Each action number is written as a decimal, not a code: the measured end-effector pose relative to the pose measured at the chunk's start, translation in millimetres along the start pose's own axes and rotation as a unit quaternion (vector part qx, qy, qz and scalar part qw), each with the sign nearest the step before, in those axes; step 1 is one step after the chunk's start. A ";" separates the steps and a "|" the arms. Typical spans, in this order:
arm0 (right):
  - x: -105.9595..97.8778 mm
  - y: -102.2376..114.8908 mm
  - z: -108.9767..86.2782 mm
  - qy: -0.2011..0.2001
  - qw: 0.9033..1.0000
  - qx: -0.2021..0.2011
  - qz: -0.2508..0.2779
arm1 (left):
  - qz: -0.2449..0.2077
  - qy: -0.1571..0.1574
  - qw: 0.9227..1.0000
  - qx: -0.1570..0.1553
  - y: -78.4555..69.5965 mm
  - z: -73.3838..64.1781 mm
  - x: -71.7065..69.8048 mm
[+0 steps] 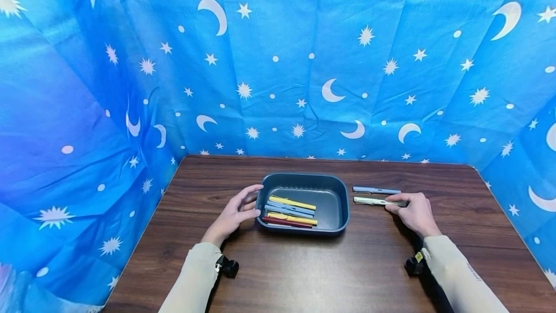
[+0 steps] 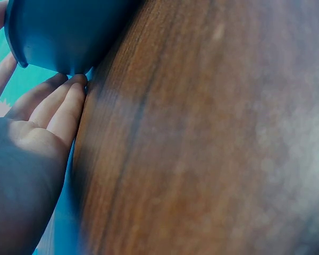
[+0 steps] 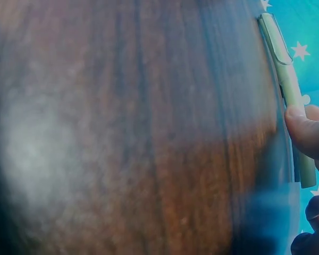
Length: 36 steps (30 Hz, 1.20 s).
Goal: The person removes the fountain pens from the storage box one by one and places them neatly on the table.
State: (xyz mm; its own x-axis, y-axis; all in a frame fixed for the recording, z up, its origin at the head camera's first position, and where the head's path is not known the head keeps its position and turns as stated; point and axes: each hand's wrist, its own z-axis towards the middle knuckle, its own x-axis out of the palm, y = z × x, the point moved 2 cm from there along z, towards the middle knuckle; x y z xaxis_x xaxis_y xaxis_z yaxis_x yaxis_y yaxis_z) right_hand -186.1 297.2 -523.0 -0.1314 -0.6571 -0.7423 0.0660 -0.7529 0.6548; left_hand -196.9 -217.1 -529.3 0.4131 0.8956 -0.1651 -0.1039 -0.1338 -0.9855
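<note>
A dark blue-grey rectangular box [image 1: 345, 192] stands near the middle of the table. My left hand [image 1: 234, 214] rests against its left side, thumb and forefinger at the rim; the left wrist view shows long, extended fingers [image 2: 61, 109] beside the box wall [image 2: 69, 37]. Inside lie two yellow pens [image 1: 299, 203], blue pens [image 1: 288, 210] and a dark red pen [image 1: 288, 222]. Right of the box, my right hand [image 1: 414, 211] pinches the back end of a pale green pen [image 1: 368, 201] between thumb and fingers. Just behind it lies a blue pen [image 1: 375, 190].
Dark wood-grain table [image 1: 304, 274] lies under everything. A blue curtain [image 1: 278, 71] with moons and stars hangs behind the table's far edge and along both sides. Each wrist carries a small black camera [image 1: 228, 267].
</note>
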 end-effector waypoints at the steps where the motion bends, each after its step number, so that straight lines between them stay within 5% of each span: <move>1: 0.2 -0.4 -0.1 -0.002 1.000 -0.001 -0.002 | 0.000 0.000 1.000 -0.001 -0.1 0.1 0.1; 36: 2.4 -4.0 0.2 -0.011 1.000 0.007 0.001 | 0.001 -0.002 1.000 -0.003 0.6 0.2 0.2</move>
State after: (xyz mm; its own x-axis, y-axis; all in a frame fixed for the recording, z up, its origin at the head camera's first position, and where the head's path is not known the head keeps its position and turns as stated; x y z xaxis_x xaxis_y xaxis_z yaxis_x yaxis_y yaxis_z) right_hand -186.9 298.6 -527.4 -0.1527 -0.6571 -0.7382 0.0521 -0.7513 0.6579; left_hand -197.1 -216.9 -529.9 0.4088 0.8972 -0.1671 -0.0986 -0.1386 -0.9854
